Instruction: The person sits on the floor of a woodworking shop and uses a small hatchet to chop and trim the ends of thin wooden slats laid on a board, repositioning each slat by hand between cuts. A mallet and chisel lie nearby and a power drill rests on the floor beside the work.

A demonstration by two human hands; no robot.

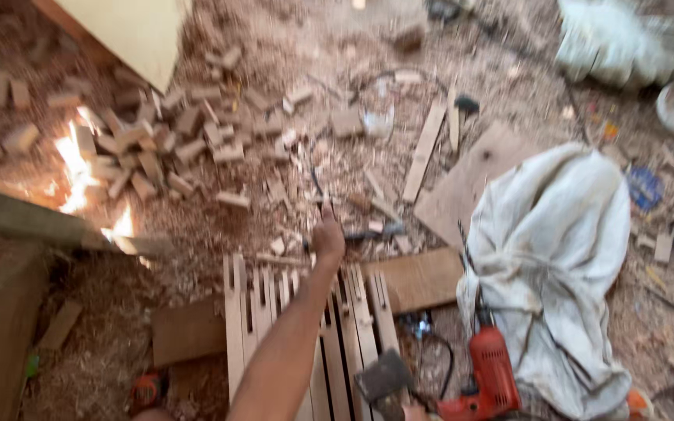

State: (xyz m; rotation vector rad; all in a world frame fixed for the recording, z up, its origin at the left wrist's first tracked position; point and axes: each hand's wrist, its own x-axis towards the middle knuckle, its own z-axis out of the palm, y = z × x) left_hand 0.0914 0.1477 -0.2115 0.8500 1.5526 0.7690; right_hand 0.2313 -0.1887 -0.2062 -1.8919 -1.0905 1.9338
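My left hand reaches forward over a row of notched wooden slats lying side by side on the floor. Its fingers are closed around a thin dark rod-like tool that points away from me; blur hides what kind of tool it is. Past the hand, a heap of small wooden offcut blocks lies in sawdust. A hammer-like grey tool head sits over the slats near the bottom edge. My right hand does not show.
A red power drill with a cord lies by a crumpled white cloth sack on the right. A flat board and a plywood piece lie beyond the slats. A pale panel stands top left.
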